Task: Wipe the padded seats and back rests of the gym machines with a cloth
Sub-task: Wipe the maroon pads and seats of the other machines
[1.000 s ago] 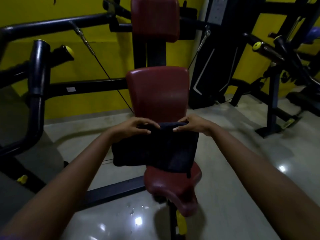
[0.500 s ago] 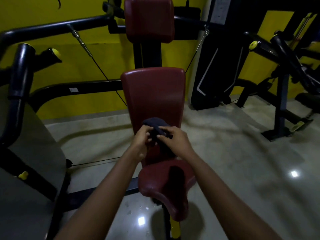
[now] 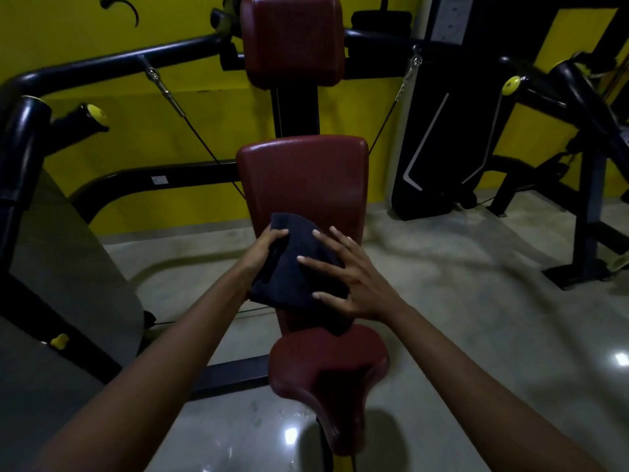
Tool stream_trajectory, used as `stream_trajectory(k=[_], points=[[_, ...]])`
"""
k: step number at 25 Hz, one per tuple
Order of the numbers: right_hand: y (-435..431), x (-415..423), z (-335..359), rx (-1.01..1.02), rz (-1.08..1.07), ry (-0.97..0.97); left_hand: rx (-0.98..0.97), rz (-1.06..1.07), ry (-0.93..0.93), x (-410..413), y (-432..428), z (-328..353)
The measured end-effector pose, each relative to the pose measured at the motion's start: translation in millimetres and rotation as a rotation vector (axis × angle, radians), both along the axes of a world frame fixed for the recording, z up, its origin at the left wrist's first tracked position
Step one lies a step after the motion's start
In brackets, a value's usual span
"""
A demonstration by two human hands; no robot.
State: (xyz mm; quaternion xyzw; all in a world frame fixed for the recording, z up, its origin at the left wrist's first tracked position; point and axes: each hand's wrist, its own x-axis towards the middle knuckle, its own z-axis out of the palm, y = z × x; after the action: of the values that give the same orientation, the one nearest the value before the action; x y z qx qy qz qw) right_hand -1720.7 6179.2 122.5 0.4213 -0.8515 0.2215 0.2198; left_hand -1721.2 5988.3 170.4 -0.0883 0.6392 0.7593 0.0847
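A dark folded cloth (image 3: pixel 295 267) lies against the lower part of the dark red padded back rest (image 3: pixel 303 178). My left hand (image 3: pixel 263 252) grips the cloth's left edge with curled fingers. My right hand (image 3: pixel 354 281) rests flat on the cloth, its fingers spread and straight. Below them is the red padded seat (image 3: pixel 326 373), and a second red pad, the head rest (image 3: pixel 291 35), stands at the top of the machine's post.
Black machine arms (image 3: pixel 23 155) with yellow end caps stand at the left, with cables (image 3: pixel 200 141) running to the post. Another black machine (image 3: pixel 585 158) stands at the right. A yellow wall is behind; the grey glossy floor (image 3: pixel 476 318) lies around the seat.
The cloth, held spread out by both hands a second ago, was bunched together and is now folded against the back rest. My right hand has opened flat on it.
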Motion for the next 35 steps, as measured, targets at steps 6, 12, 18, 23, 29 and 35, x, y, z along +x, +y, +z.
stream_trajectory(k=[6, 12, 18, 23, 29, 35], points=[[-46, -48, -6, -0.185, -0.09, 0.018, 0.264, -0.285, -0.057, -51, -17, 12], [-77, -108, -24, -0.323, -0.381, 0.009, -0.255, 0.086, 0.157, -119, -66, -5], [-149, -194, -5, -0.494, -0.719, 0.046, -0.254, 0.29, 0.125, -191, -107, -43], [-212, -256, -20, -0.183, -0.69, 0.085, -0.017, 0.236, 0.208, -233, -107, -54], [-160, -309, -3, -0.208, -0.76, 0.221, -0.116, 0.287, 0.256, -253, -106, -80], [-111, -320, -1, -0.568, -1.098, -0.032, -0.163, 0.199, 0.267, -253, -113, -88]])
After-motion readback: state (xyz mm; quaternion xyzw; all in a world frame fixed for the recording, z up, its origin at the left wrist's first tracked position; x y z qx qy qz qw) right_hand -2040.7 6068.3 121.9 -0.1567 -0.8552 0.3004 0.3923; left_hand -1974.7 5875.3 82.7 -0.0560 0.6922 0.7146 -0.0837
